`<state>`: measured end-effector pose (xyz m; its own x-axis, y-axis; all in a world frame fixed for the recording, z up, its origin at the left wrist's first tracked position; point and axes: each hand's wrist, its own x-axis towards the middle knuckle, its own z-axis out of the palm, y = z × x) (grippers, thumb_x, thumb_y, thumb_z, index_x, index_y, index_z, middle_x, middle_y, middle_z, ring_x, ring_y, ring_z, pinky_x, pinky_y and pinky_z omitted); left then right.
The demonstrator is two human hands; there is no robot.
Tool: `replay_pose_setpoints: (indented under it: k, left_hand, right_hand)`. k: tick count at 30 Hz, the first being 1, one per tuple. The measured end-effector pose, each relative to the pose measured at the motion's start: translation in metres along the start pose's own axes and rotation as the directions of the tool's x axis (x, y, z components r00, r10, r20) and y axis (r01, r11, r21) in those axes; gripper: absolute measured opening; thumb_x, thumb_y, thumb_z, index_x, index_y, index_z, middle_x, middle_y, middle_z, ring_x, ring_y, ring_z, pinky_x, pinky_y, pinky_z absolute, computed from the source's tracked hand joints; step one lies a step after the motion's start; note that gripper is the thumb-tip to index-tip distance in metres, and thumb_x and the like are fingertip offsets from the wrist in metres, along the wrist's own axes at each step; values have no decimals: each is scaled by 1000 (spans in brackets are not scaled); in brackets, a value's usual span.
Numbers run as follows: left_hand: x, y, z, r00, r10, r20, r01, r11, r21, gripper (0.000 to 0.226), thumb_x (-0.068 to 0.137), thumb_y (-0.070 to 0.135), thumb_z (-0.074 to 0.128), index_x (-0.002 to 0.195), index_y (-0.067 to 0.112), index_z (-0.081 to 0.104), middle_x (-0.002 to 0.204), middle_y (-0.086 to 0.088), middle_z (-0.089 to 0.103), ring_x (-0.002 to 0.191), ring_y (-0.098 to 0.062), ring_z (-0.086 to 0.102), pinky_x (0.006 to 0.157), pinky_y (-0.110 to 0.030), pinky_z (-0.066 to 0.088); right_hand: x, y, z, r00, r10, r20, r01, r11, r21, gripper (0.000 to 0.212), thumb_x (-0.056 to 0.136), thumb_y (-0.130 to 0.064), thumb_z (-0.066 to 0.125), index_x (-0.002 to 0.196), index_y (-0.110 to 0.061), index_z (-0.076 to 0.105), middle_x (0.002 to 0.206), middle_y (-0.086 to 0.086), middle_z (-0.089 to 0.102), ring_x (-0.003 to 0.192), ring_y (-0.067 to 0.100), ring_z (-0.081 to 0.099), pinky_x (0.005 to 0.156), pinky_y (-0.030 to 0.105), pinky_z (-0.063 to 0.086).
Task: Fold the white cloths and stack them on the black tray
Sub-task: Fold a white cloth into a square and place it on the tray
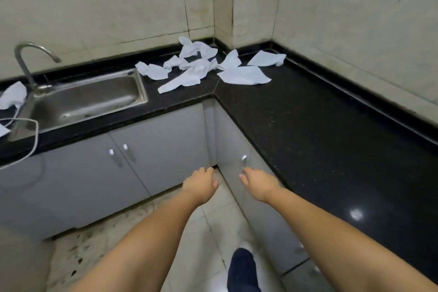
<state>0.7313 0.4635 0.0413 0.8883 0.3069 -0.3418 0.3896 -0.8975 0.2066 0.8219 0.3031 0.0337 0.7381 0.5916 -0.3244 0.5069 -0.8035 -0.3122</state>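
Both arms out low, left hand (201, 182) and right hand (258, 184) loosely curled, holding nothing. White cloths (201, 66) crumpled in far counter (308, 125) corner, straight ahead, above hands; both hands about equally near. Black tray not seen.

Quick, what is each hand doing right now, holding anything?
Left hand: open, fingers loosely curled, holding nothing.
Right hand: open, fingers relaxed, holding nothing.

White cloths (244, 75) on a black, seemingly speckled counter (320, 130); grey cabinets (154, 149); steel-coloured sink (87, 99).
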Motion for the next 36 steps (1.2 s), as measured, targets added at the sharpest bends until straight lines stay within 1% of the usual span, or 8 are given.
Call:
replay_pose_setpoints:
  k: [3, 7, 10, 18, 24, 30, 34, 36]
  left_hand:
    - [77, 7, -34, 1000, 7, -22, -7, 1000, -12, 43, 99, 37, 33, 134, 12, 39, 135, -14, 45, 124, -31, 43, 97, -44, 43]
    - [167, 19, -82, 999, 23, -38, -24, 999, -34, 44, 99, 37, 33, 134, 11, 39, 132, -16, 46, 122, -33, 45, 97, -45, 43]
    - [219, 27, -107, 997, 59, -45, -60, 998, -27, 43, 100, 36, 34, 134, 11, 39, 132, -15, 46, 122, -32, 44, 97, -43, 43]
    - [376, 22, -149, 982, 188, 2, -188, 981, 46, 43, 100, 35, 35, 137, 13, 37, 132, -13, 46, 121, -31, 46, 96, -44, 43]
    - [502, 2, -180, 949, 315, 29, -316, 944, 97, 37, 97, 27, 39, 131, 13, 41, 130, -10, 46, 119, -28, 46, 93, -42, 44]
    - [589, -26, -200, 885, 453, 107, -464, 841, 278, 39, 92, 15, 40, 131, 13, 43, 132, -9, 44, 121, -28, 43, 96, -40, 42]
    - [620, -44, -198, 815, 558, 152, -572, 738, 358, 42, 88, 10, 43, 130, 15, 43, 134, -7, 42, 125, -26, 39, 105, -38, 30]
    - [629, -49, -198, 782, 608, 137, -607, 692, 391, 40, 88, 8, 43, 128, 14, 44, 133, -7, 42, 124, -27, 40, 105, -36, 29]
  right_hand:
    - [67, 8, -39, 997, -32, -69, 32, 999, -8, 39, 102, -36, 29, 118, -7, 49, 119, 18, 58, 107, 36, 56, 81, 39, 43]
    - [148, 29, -95, 994, 0, -111, 0, 1000, 4, 40, 101, -38, 29, 125, -12, 48, 122, 14, 57, 111, 32, 56, 87, 40, 45]
    - [196, 46, -124, 992, 41, -118, -39, 999, 19, 39, 101, -38, 29, 125, -13, 48, 122, 14, 57, 112, 32, 55, 88, 41, 45]
    - [324, 79, -158, 980, 175, -100, -166, 982, 93, 39, 101, -38, 28, 126, -15, 47, 122, 9, 56, 109, 28, 55, 87, 42, 48]
    - [430, 72, -178, 959, 252, -126, -230, 958, 171, 36, 100, -35, 34, 123, -13, 50, 119, 9, 57, 105, 27, 57, 86, 41, 48]
    - [519, 56, -198, 953, 255, -161, -236, 963, 128, 38, 99, -21, 36, 136, -17, 43, 130, 8, 49, 118, 27, 47, 96, 39, 42]
    - [551, 58, -200, 958, 273, -86, -267, 961, 69, 43, 98, -21, 38, 141, -21, 37, 132, 8, 44, 120, 28, 43, 95, 37, 38]
    - [556, 59, -196, 958, 277, -69, -274, 960, 54, 42, 97, -20, 38, 139, -21, 40, 128, 8, 44, 117, 28, 43, 93, 37, 37]
